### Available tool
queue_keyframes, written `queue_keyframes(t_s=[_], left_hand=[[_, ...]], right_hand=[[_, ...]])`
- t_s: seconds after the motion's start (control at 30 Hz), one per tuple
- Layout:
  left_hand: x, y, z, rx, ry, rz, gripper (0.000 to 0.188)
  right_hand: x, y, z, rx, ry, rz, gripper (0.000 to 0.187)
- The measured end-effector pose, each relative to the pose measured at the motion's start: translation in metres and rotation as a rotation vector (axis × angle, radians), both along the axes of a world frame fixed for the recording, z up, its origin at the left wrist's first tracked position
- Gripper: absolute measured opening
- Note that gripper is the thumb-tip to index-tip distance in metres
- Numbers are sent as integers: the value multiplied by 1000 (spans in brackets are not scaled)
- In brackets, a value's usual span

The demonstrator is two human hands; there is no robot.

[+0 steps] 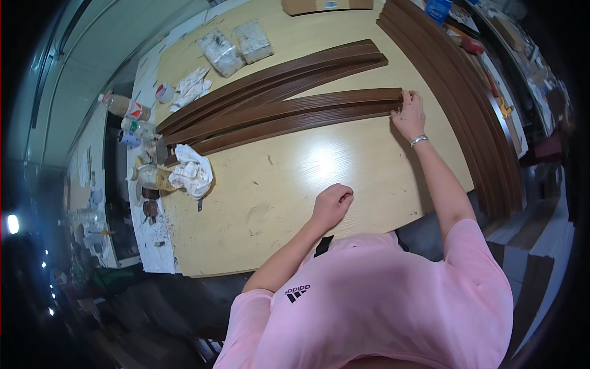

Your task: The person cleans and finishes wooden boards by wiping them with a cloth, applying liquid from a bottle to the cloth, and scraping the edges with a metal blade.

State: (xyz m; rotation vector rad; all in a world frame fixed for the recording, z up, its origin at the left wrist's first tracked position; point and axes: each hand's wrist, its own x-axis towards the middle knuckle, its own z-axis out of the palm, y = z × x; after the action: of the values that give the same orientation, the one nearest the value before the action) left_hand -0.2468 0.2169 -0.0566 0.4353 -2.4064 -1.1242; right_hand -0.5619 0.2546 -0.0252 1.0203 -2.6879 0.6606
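Dark brown grooved wooden moulding (pixel 307 108) lies across the pale tabletop, its right end in the fingers of my right hand (pixel 410 115). The thumb is at the near side of that end and the other fingers are at the far side. My left hand (pixel 333 205) rests on the table near the front edge, its fingers curled in, with nothing seen in them. Farther back lie more brown mouldings (pixel 283 69), crossing at a slant and meeting the front one toward the left. A crumpled white cloth (pixel 192 172) sits by their left ends.
Long brown mouldings (pixel 455 92) are stacked along the table's right edge. Two wrapped blocks (pixel 222 53) lie at the back left. Plastic bottles (pixel 126 106) and a brown-stained bottle (pixel 152 177) stand along the left side. At the far edge is a cardboard box (pixel 326 6).
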Motion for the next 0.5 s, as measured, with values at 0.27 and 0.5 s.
queue_keyframes(t_s=[0.27, 0.5], left_hand=[[80, -21, -8, 516, -41, 380, 10], [108, -95, 14, 1060, 210, 591, 18]], right_hand=[[-23, -34, 23, 311, -16, 260, 56], [13, 26, 60, 376, -338, 464, 41]])
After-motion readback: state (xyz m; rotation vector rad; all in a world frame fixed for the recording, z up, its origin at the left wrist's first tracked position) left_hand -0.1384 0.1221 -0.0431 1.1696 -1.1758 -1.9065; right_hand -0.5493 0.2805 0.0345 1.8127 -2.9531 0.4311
